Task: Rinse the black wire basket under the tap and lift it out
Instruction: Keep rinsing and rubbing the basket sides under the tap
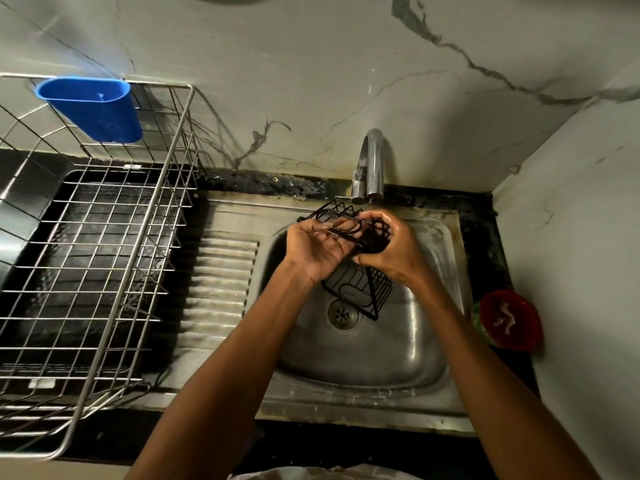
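both hands hold the black wire basket [360, 289] over the sink [381, 368], left hand [320, 249] half open under it, right hand [391, 252] curled round its wires, so turn it slowly under the tap [372, 164] to wet every side.

The counter [485, 216] is dark and shiny and runs along the pale stone wall, into the corner on the right. A steel sink [408, 358] is set into it, with a ridged draining part on its left side, a round drain hole in the bowl, and a shiny tap [372, 164] at the back edge. A big wire dish rack [104, 258] sits on the left end of the counter with a blue cup-shaped holder [93, 107] hung on its back rail, and a small red bowl [509, 320] sits on the right edge beside the sink.
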